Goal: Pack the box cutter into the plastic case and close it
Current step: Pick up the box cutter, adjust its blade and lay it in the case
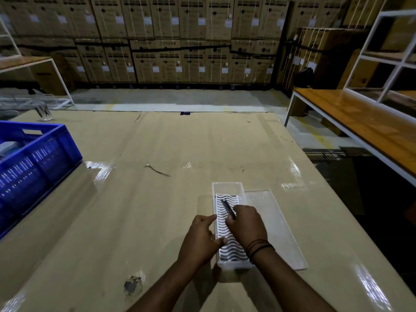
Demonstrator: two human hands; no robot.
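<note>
A clear plastic case (pixel 227 189) lies lengthwise on the cardboard-covered table, with a white wavy insert (pixel 225 224) inside it. Its flat clear lid (pixel 274 221) rests on the table just to the right, touching the case. My right hand (pixel 246 224) is over the case and holds a slim dark box cutter (pixel 228 208), whose tip points away from me above the insert. My left hand (pixel 201 237) rests against the case's left wall, thumb and forefinger touching its rim.
A blue plastic crate (pixel 33 163) stands at the table's left edge. A small clear cup with dark items (pixel 45 113) sits at the far left corner. A wooden bench with white shelving (pixel 360 122) is to the right; stacked cartons (pixel 180 41) line the back wall.
</note>
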